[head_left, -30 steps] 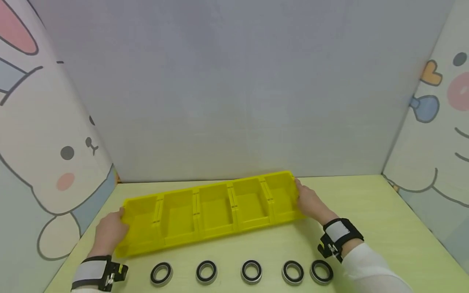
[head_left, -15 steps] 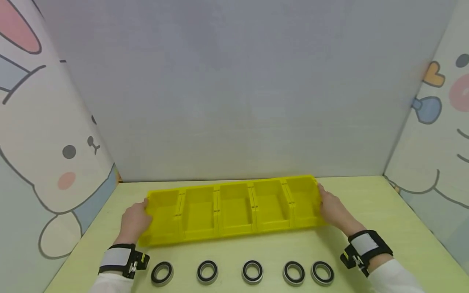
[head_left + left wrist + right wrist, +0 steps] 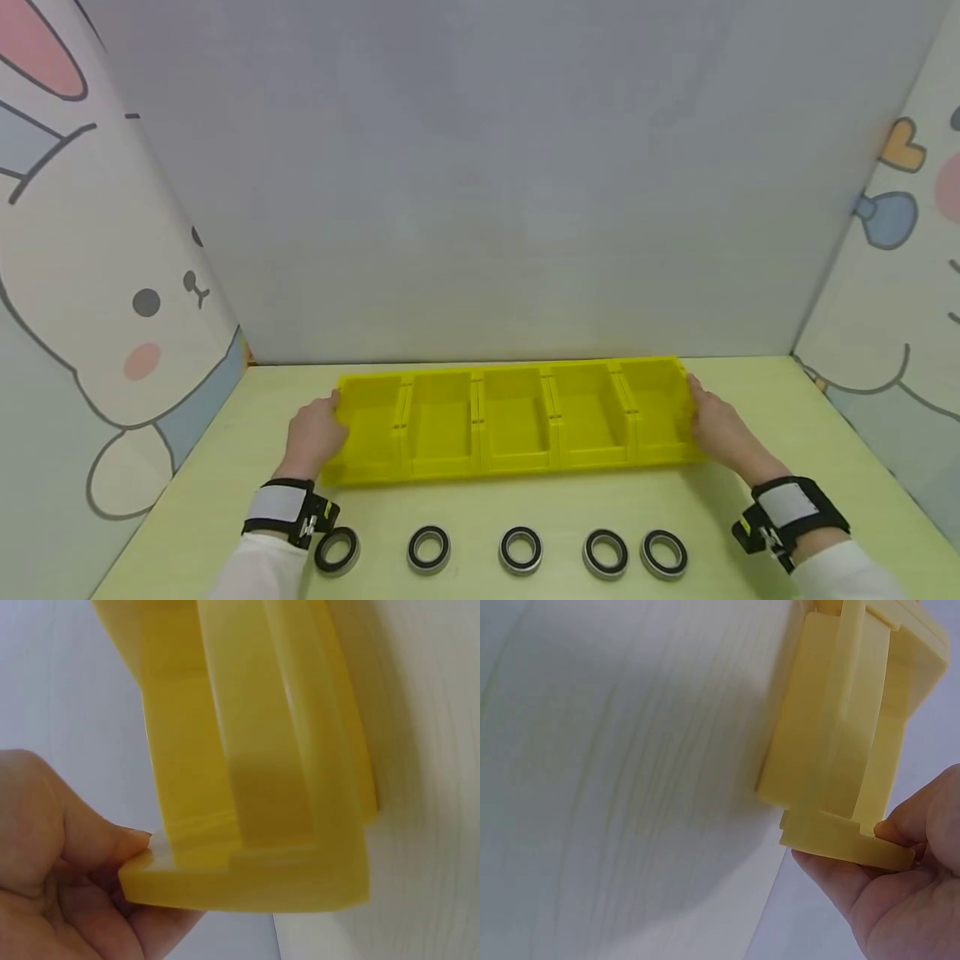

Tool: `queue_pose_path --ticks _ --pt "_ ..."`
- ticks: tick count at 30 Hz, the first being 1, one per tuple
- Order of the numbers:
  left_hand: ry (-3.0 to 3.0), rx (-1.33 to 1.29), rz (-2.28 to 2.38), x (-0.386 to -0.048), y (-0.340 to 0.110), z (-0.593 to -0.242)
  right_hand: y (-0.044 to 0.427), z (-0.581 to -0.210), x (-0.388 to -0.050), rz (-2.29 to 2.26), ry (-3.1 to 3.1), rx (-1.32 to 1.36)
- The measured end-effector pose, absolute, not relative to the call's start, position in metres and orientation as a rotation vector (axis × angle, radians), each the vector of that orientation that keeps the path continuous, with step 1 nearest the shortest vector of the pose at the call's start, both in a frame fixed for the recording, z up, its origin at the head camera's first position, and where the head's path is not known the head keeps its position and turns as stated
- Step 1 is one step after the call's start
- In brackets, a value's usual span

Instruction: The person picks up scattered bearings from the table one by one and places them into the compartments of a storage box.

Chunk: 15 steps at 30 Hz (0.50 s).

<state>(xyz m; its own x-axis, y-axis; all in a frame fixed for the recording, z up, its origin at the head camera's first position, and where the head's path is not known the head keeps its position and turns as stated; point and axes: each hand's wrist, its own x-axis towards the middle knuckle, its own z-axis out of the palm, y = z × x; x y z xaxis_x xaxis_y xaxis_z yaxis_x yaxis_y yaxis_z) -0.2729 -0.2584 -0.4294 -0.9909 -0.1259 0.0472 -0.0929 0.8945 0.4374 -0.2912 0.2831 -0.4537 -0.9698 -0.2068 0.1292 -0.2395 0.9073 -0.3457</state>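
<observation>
Steadying a yellow five-compartment bin [image 3: 517, 462] between two hands, we seem to be in the placing step. Our left hand [image 3: 313, 433] pinches the rim at one end and our right hand [image 3: 723, 427] grips the other, thumbs and fingers on either side of the end walls. The bin sits beyond five black-faced rings [image 3: 505, 552] on the table [image 3: 187, 517]; whether its base touches down, we cannot tell. Next, we judge, calls for settling both ends evenly, well apart from the rings, before letting go.
</observation>
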Motion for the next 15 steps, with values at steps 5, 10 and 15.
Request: queue_pose_path --ticks 5,10,15 --pt "-2.987 0.161 -0.700 -0.276 -0.248 -0.430 0.294 -0.456 -0.288 0.569 -2.963 0.354" --pt "-3.001 0.152 -0.702 -0.280 -0.243 -0.429 0.300 -0.455 -0.285 0.563 -2.958 0.338" --pt "-3.009 0.176 -0.710 -0.281 -0.239 -0.429 0.303 -0.453 -0.284 0.547 -2.958 0.341"
